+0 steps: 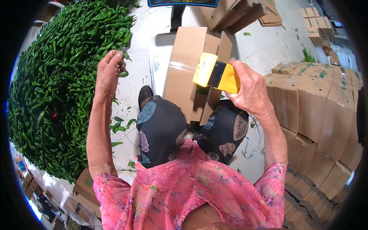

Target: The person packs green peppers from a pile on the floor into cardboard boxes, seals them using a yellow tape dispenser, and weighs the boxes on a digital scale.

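Observation:
A brown cardboard box (186, 50) stands between my knees, with some of its flaps raised and a gap showing between them. Clear shiny tape (181, 66) runs across its left side. My right hand (251, 86) is closed around a yellow-and-black tape dispenser (226, 78), held over the box with its yellow end toward the left. Out to the left, my left hand (109, 71) is closed beside the edge of a heap of green chili peppers (69, 80). Something small and dark shows at its fingertips; what it is, I cannot tell.
Stacked cardboard boxes (316, 96) rise on the right. Flattened cardboard (245, 17) leans beyond the box, near a dark post (176, 17). Loose peppers (122, 124) lie on the pale floor by my left leg. A thin blue cord (251, 147) lies beside my right knee.

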Demonstrator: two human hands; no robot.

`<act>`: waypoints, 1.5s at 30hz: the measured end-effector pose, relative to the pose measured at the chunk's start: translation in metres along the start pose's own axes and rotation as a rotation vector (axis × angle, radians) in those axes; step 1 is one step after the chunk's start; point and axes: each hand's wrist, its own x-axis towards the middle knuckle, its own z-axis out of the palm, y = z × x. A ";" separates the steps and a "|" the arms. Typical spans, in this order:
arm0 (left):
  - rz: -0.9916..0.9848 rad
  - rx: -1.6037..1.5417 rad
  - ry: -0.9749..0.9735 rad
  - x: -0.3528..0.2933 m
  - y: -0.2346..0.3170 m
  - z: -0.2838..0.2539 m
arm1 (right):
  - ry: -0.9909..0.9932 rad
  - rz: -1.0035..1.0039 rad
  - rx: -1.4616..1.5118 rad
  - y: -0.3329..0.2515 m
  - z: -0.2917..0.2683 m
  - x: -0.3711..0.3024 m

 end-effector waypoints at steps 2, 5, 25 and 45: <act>-0.027 -0.085 -0.005 0.004 -0.028 -0.010 | -0.064 -0.025 -0.024 -0.003 0.011 0.012; 0.025 0.064 0.040 0.014 -0.059 -0.018 | -0.142 -0.015 -0.034 -0.009 0.015 0.026; 0.268 0.511 0.198 0.040 -0.175 0.063 | -0.246 0.063 -0.080 0.000 0.032 0.034; 0.223 0.926 -0.172 0.073 -0.221 0.072 | -0.177 0.003 0.001 0.012 0.042 0.033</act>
